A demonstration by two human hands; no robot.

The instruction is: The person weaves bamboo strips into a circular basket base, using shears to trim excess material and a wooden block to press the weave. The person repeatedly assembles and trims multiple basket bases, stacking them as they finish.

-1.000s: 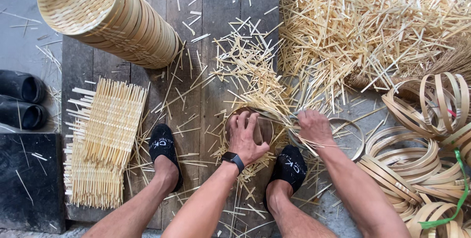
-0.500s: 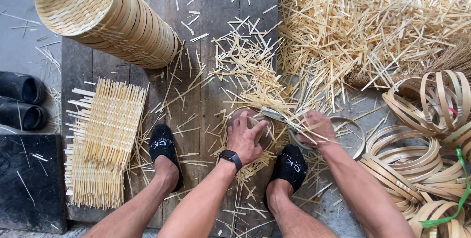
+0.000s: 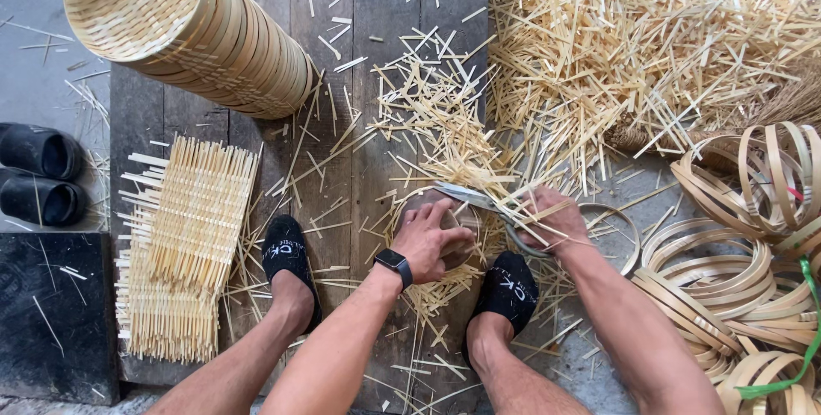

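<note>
Left hand point(image 3: 432, 235) pressed flat, fingers spread, on small round woven bamboo basket point(image 3: 451, 229) between the feet on the plank floor. Right hand point(image 3: 556, 220) clenched around metal shears point(image 3: 479, 200), trimming protruding strips. Stack of finished baskets point(image 3: 197, 26) far left; bamboo hoops point(image 3: 735, 270) waiting right.

A basket-weaving workshop floor: stacked woven baskets point(image 3: 188, 30), heaps of bamboo strips point(image 3: 650, 47), coiled hoops point(image 3: 735, 270), woven mats point(image 3: 184, 244) on planks point(image 3: 342, 124).
</note>
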